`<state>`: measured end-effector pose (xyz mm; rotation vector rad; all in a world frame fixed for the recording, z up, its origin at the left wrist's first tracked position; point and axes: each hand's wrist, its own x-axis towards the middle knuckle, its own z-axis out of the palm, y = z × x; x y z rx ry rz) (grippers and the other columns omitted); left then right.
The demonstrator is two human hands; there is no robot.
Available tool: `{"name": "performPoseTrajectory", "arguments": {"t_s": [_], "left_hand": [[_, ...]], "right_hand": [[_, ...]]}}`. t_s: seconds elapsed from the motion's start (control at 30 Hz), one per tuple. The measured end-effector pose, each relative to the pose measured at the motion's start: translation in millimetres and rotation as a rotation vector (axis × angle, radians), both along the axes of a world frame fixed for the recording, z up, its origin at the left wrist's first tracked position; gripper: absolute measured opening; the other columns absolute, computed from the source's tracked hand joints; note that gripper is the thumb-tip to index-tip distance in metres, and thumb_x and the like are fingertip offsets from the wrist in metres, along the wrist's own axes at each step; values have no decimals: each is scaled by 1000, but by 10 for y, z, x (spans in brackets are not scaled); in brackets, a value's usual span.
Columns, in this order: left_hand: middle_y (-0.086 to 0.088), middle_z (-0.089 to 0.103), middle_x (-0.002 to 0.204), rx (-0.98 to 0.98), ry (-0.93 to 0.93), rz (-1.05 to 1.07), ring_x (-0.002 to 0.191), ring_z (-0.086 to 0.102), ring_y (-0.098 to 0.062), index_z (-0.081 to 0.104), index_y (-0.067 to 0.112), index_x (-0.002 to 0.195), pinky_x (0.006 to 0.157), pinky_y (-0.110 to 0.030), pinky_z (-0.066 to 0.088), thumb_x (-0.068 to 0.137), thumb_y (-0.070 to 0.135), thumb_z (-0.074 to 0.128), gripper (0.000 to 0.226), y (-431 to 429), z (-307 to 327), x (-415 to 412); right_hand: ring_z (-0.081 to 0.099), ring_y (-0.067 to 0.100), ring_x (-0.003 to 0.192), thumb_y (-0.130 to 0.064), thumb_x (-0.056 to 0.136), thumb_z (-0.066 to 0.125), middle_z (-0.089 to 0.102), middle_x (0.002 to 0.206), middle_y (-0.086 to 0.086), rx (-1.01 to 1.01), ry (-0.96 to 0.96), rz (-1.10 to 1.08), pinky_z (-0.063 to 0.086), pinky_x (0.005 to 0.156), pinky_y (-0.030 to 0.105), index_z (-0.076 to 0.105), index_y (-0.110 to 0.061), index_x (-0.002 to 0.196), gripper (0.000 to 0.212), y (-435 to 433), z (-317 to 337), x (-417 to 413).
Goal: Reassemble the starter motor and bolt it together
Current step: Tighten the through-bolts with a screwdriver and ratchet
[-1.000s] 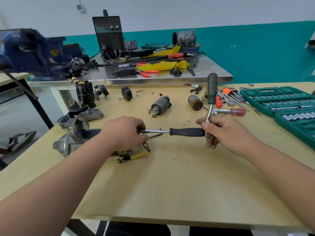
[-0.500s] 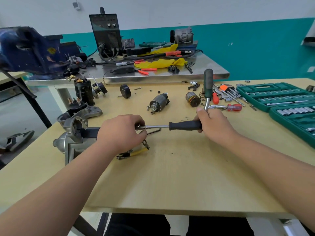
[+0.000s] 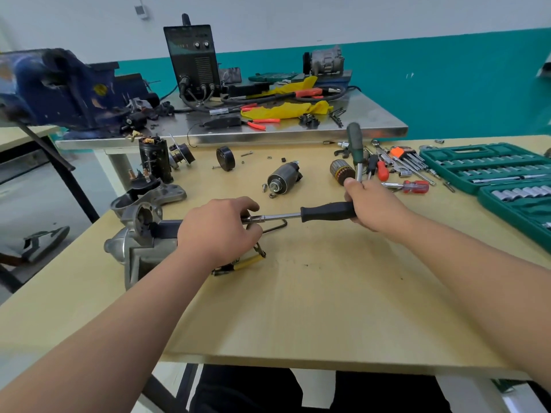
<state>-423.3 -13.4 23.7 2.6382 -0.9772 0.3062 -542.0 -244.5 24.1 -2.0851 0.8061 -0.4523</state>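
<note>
1. My left hand (image 3: pixel 217 231) is clenched over the rear end of the starter motor (image 3: pixel 146 248), with thumb and forefinger closing on the metal tip of the driver (image 3: pixel 326 212).
2. My right hand (image 3: pixel 374 208) grasps the driver's black handle. A green-handled tool (image 3: pixel 354 141) stands up out of the same fist.
3. The driver lies level and in line with the motor's long axis, which runs left to right across the table (image 3: pixel 313 293). The motor lies left of both hands, so the left is on it and the right is well apart.
4. The motor rests on its side near the table's left edge, grey cast nose pointing left and dark body behind. The fastener is hidden under my left hand.
5. I judge the next turn calls for the tip seated square.
6. Farther back lie a loose armature (image 3: pixel 341 175) and a socket set (image 3: pixel 483 168).
</note>
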Motion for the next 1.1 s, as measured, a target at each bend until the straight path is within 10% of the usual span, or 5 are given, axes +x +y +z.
{"name": "performPoseTrajectory", "arguments": {"t_s": [0.23,0.43,0.6,0.8,1.1], "left_hand": [[17,70,94,-31,-50,20,53,45,0,64,43,114,43,-17,31,84,45,53,32,6,-40,-33],[27,54,71,-13,31,-56,55,52,0,65,44,105,43,-17,33,83,37,56,25,42,63,3],[30,52,72,-30,65,-58,57,57,-2,63,48,99,46,-19,42,83,36,56,21,41,74,27],[30,55,74,-77,70,-53,59,57,-1,64,50,101,43,-18,37,82,33,54,28,47,73,27],[30,59,109,-114,26,-138,84,60,-2,54,48,124,56,-26,52,84,27,51,46,49,31,23]], "right_hand": [[24,15,34,-43,98,29,41,46,2,440,210,90,20,36,19,52,-13,89,39,-66,-1,-62],[59,24,64,-37,97,31,61,69,5,-739,-236,246,47,59,33,61,-11,87,41,-143,-206,-257],[55,15,61,-38,89,45,71,78,9,-973,-290,447,45,59,26,68,-3,104,45,-227,-165,-361],[58,18,80,-25,94,55,62,88,-6,-718,-236,439,48,71,33,66,-10,116,29,-168,-222,-396],[57,9,61,-34,99,37,62,62,-1,-206,-88,210,42,59,31,71,-22,78,42,35,-150,-298]]}}
